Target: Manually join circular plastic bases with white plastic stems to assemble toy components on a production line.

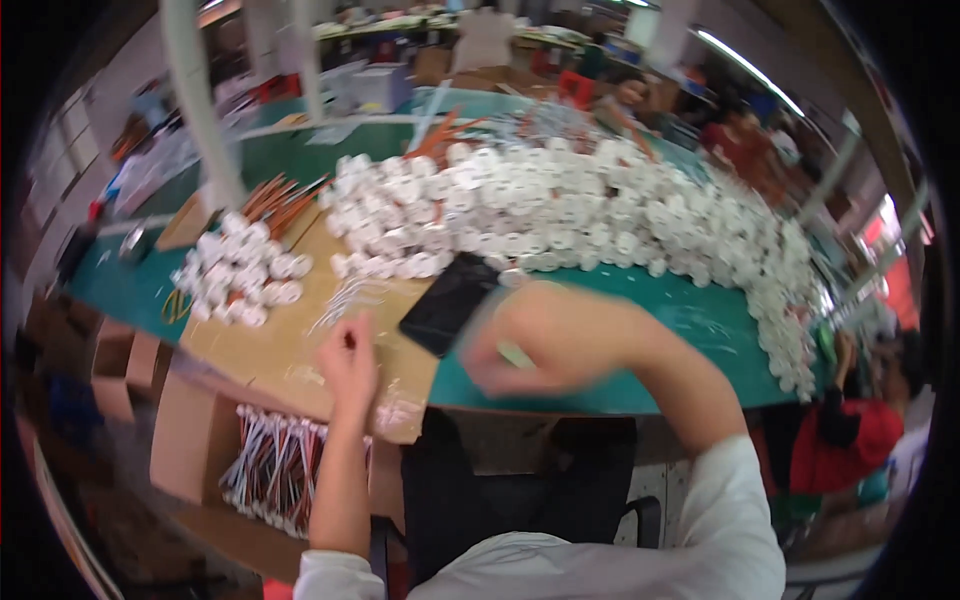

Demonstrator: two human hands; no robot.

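Observation:
My left hand [348, 368] is closed above a tan cardboard sheet [290, 355]; a small dark reddish spot shows at its fingers, too small to name. Just beyond it lie several thin white curved strips [350, 295]. My right hand [535, 340] is smeared by motion over the green table, beside a black flat square [450, 305]. A pale greenish patch [515, 354] shows at that hand; I cannot make out what it is. A small heap of white round-headed pieces [240, 270] sits left of my hands, and a long, large heap [560, 205] curves along the table beyond them.
An open cardboard box [190, 440] below the table's left edge holds many thin white and reddish sticks [275, 470]. Orange-brown sticks [285, 205] lie by a white post [195, 100]. A person in red [850, 440] works at the right; other people are farther back.

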